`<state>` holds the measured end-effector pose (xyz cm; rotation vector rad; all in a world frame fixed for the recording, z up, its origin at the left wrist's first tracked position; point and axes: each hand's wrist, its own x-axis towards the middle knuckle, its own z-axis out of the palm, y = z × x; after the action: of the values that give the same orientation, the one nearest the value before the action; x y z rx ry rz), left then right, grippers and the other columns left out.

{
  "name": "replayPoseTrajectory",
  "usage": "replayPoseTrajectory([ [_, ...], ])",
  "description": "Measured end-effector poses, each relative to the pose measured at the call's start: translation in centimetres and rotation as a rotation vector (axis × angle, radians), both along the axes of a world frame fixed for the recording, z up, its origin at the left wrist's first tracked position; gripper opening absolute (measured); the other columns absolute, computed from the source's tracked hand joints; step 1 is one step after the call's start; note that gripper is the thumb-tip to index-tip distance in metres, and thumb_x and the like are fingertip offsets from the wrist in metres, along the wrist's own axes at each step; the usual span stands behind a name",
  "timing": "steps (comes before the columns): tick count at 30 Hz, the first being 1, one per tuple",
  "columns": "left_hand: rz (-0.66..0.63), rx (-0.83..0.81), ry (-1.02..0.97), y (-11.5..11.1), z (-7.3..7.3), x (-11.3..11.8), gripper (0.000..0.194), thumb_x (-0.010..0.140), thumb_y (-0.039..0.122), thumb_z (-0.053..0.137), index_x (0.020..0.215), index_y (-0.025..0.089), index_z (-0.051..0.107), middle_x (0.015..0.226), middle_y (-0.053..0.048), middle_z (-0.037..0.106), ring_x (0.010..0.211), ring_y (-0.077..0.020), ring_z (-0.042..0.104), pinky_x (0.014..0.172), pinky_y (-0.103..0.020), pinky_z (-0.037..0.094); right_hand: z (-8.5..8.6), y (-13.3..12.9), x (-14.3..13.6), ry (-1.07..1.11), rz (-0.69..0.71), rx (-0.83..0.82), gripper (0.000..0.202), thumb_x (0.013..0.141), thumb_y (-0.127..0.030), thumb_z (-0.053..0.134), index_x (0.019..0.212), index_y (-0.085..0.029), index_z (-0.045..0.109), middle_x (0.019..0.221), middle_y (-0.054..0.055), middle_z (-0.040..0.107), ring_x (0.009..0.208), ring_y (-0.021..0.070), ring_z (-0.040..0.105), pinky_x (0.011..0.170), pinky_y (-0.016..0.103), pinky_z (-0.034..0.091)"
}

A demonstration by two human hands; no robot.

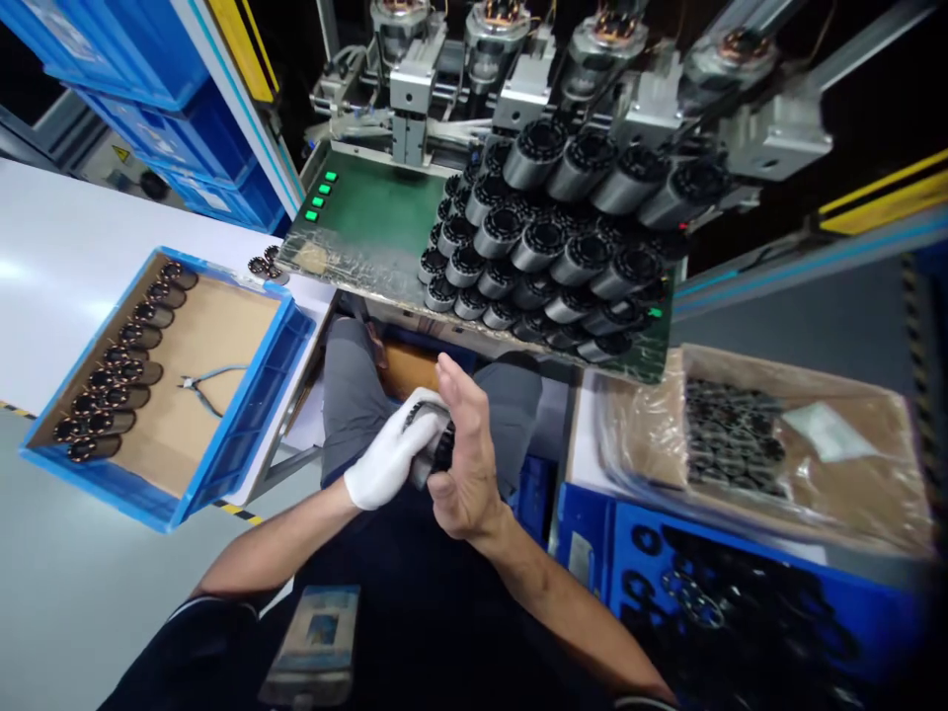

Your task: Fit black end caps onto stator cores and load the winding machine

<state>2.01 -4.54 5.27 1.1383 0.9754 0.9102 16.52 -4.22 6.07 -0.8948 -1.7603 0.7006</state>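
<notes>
In front of my lap, my left hand (396, 449), in a white glove, is wrapped round a grey motor stator core (424, 468) with black toothed end pieces. My bare right hand (468, 454) is held upright with its fingers stretched out, its palm against or very close to the core's black end. The hands partly hide the core. Beyond them, several similar stator cores (544, 242) stand in stacked layers on the green bench top (377, 202).
Winding machine heads (511, 59) line the back. To the left, a blue tray (174, 509) holds copper-wound stators (122, 395) and cutting pliers (199, 393). On the right are a plastic-lined carton (851, 513) of dark parts and a blue bin (618, 563) of black rings.
</notes>
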Motion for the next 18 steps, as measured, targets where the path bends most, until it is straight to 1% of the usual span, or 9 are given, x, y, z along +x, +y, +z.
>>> replayPoseTrajectory([
  [3,0.014,0.112,0.309,4.9,1.8,-4.2,0.046,0.113,0.062,0.059,0.134,0.022,0.065,0.125,-0.009,0.074,0.113,-0.0267,0.071,0.11,-0.043,0.059,-0.6,1.5,2.3,0.022,0.039,-0.092,0.073,0.12,-0.067,0.046,0.185,-0.035,0.032,0.179,0.014,0.045,0.162,0.0372,0.051,0.13,0.063,0.051],
  [6,-0.077,0.499,0.894,12.5,3.4,-8.0,0.043,0.109,0.052,0.068,0.138,0.02,0.067,0.135,-0.011,0.072,0.124,-0.0304,0.07,0.113,-0.044,0.056,-0.9,3.0,5.0,-0.028,0.016,-0.226,0.064,0.121,-0.05,0.056,0.181,-0.037,0.039,0.166,0.013,0.057,0.14,0.0298,0.069,0.12,0.054,0.06],
  [9,-0.242,0.722,1.405,20.9,4.0,-9.7,0.048,0.114,0.053,0.065,0.144,0.017,0.067,0.136,-0.016,0.07,0.13,-0.035,0.067,0.102,-0.042,0.057,-1.2,3.9,6.2,-0.112,0.05,-0.324,0.054,0.12,-0.034,0.06,0.173,-0.033,0.049,0.147,0.01,0.07,0.121,0.023,0.077,0.11,0.044,0.063],
  [10,-0.318,0.747,1.509,23.4,3.9,-9.8,0.05,0.115,0.055,0.064,0.147,0.016,0.066,0.138,-0.017,0.069,0.131,-0.0354,0.066,0.098,-0.041,0.057,-1.3,4.0,6.2,-0.144,0.079,-0.345,0.051,0.119,-0.031,0.061,0.17,-0.033,0.052,0.142,0.009,0.072,0.118,0.0215,0.077,0.109,0.042,0.064],
  [12,-0.44,0.755,1.608,27.3,3.4,-9.8,0.05,0.115,0.055,0.065,0.147,0.016,0.066,0.14,-0.018,0.068,0.13,-0.035,0.066,0.09,-0.037,0.055,-1.6,3.8,5.7,-0.204,0.155,-0.376,0.048,0.118,-0.028,0.062,0.166,-0.031,0.056,0.138,0.008,0.074,0.115,0.0202,0.078,0.107,0.039,0.064],
  [14,-0.501,0.745,1.618,29.6,2.8,-9.6,0.049,0.113,0.056,0.069,0.143,0.018,0.07,0.136,-0.017,0.07,0.124,-0.0342,0.067,0.086,-0.036,0.054,-1.9,3.2,4.8,-0.26,0.243,-0.399,0.047,0.117,-0.027,0.064,0.164,-0.029,0.058,0.141,0.009,0.074,0.119,0.021,0.077,0.11,0.039,0.064],
  [15,-0.507,0.742,1.613,30.1,2.6,-9.6,0.051,0.111,0.059,0.072,0.143,0.018,0.071,0.135,-0.017,0.07,0.123,-0.0346,0.067,0.086,-0.036,0.054,-2.1,2.8,4.3,-0.286,0.286,-0.411,0.048,0.116,-0.027,0.065,0.163,-0.029,0.059,0.144,0.009,0.073,0.124,0.022,0.076,0.113,0.04,0.064],
  [17,-0.488,0.758,1.617,29.6,2.4,-9.5,0.067,0.105,0.068,0.077,0.15,0.02,0.068,0.141,-0.018,0.068,0.126,-0.0383,0.065,0.091,-0.04,0.055,-2.6,2.1,3.5,-0.333,0.359,-0.44,0.051,0.114,-0.025,0.068,0.164,-0.029,0.059,0.148,0.009,0.071,0.132,0.0237,0.073,0.118,0.042,0.062],
  [18,-0.44,0.773,1.617,28.8,2.4,-9.4,0.074,0.102,0.07,0.079,0.156,0.021,0.065,0.149,-0.019,0.065,0.131,-0.0406,0.062,0.096,-0.043,0.056,-3.0,1.8,3.2,-0.353,0.388,-0.455,0.053,0.113,-0.025,0.069,0.165,-0.029,0.059,0.149,0.009,0.071,0.135,0.0242,0.072,0.119,0.042,0.062],
])
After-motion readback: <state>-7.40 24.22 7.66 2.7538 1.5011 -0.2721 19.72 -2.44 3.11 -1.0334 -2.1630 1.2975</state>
